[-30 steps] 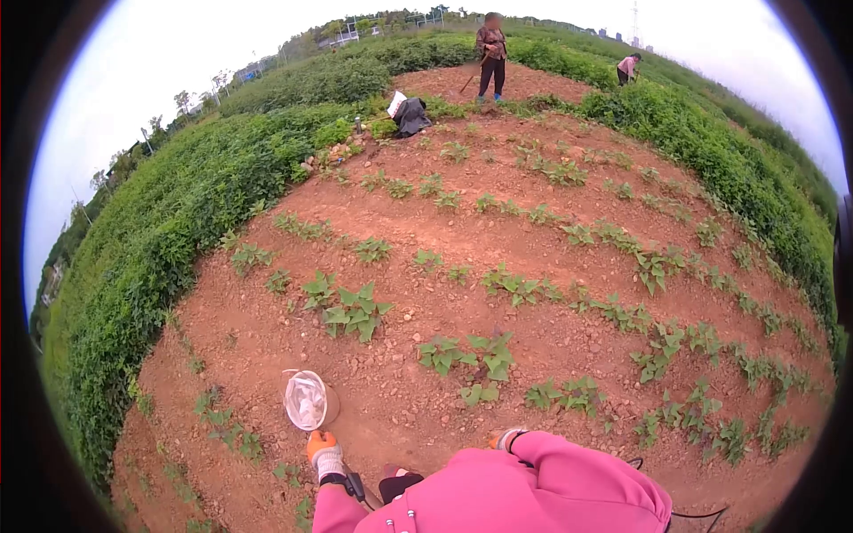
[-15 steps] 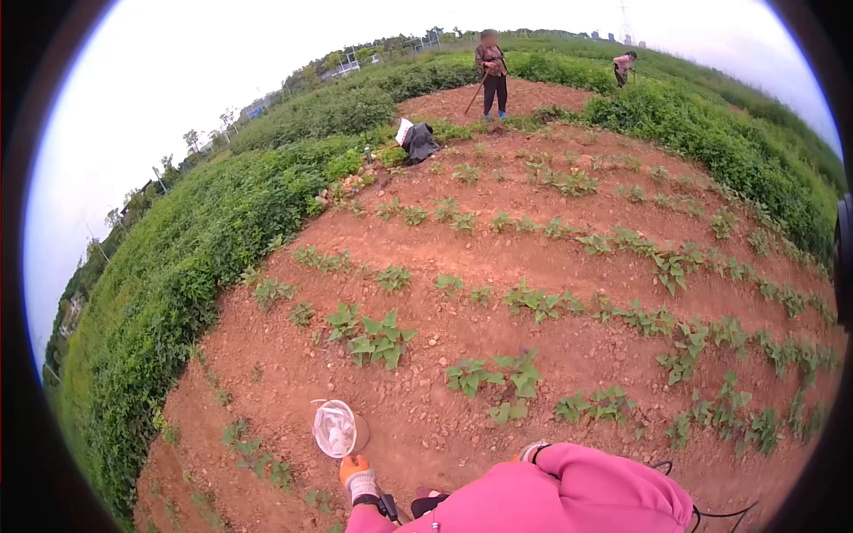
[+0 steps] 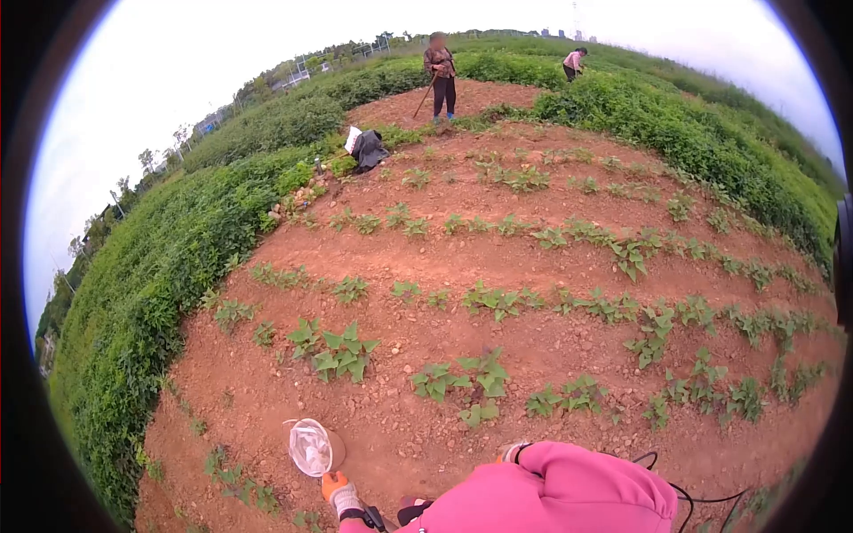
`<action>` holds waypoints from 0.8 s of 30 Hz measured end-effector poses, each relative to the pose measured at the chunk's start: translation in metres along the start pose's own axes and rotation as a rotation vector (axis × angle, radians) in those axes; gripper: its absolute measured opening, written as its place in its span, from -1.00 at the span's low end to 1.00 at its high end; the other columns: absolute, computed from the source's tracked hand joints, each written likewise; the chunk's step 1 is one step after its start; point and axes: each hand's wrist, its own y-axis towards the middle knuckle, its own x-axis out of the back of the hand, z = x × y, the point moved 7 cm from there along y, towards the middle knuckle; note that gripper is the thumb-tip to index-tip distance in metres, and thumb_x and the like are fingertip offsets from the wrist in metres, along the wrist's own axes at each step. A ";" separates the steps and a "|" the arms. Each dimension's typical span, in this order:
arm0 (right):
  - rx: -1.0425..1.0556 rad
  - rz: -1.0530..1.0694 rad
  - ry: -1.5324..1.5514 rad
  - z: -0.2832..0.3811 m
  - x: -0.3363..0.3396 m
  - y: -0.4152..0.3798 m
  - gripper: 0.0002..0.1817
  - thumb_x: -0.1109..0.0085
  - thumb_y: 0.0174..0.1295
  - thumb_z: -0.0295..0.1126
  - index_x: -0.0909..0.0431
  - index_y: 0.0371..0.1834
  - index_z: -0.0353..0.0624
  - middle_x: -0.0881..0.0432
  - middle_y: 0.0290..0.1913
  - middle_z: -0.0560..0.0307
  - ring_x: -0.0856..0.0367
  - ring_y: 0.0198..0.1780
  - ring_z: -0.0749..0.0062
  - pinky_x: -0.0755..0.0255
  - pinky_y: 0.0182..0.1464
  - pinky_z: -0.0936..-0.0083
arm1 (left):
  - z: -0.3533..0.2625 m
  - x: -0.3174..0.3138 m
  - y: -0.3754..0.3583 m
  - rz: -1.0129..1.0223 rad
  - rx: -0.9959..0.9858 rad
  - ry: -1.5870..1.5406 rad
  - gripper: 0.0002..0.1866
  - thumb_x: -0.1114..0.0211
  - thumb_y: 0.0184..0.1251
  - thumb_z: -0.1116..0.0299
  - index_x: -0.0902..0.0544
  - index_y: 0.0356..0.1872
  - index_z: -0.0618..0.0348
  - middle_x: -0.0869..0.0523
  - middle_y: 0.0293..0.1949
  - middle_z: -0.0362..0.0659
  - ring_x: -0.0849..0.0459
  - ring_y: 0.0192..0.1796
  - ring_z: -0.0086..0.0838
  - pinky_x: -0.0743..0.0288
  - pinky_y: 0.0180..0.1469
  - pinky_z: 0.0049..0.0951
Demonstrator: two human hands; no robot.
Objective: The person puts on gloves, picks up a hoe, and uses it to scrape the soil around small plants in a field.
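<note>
My left hand, in an orange and white work glove, is closed on the near edge of a small bucket. A pale plastic bag sits inside the bucket, and its contents are not clear. My right hand, also gloved, pokes out past the pink sleeve. Its fingers are mostly hidden, and I see nothing in it. Beyond it are young leafy plants in reddish soil.
Rows of low plants cross the soil. A person stands at the back with a long-handled tool; another bends among greenery. A dark bag lies at the left edge. Black cable trails at lower right.
My view has turned to the right, so the field shifts left in it. The bucket has moved along with my left hand. The farther person has bent lower.
</note>
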 end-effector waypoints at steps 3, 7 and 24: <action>0.174 0.222 0.027 0.014 -0.016 -0.002 -0.46 0.08 0.04 0.01 -0.39 0.08 0.01 -0.38 0.14 0.08 -0.30 0.18 0.14 -0.14 0.14 0.08 | -0.011 0.009 -0.007 -0.010 0.019 -0.086 -0.75 -0.27 -0.13 0.24 -0.50 -0.47 0.20 -0.58 -0.51 -0.02 -0.56 -0.44 -0.17 -0.39 -0.36 -0.28; 0.111 0.155 -0.064 0.032 0.020 -0.052 -0.48 0.09 0.05 -0.02 -0.41 0.06 -0.02 -0.40 0.12 0.07 -0.33 0.16 0.15 -0.19 0.11 0.18 | -0.012 0.016 -0.006 0.003 -0.007 -0.086 -0.74 -0.25 -0.12 0.23 -0.49 -0.47 0.21 -0.58 -0.48 -0.01 -0.56 -0.40 -0.17 -0.39 -0.31 -0.30; 0.151 0.194 -0.151 0.043 0.027 -0.063 -0.45 0.29 0.18 0.00 -0.37 0.09 -0.14 -0.34 0.17 0.03 -0.26 0.21 0.18 -0.11 0.19 0.27 | -0.018 0.026 -0.011 -0.032 0.034 -0.062 -0.77 -0.23 -0.11 0.21 -0.52 -0.49 0.14 -0.58 -0.50 -0.06 -0.56 -0.41 -0.21 -0.39 -0.32 -0.30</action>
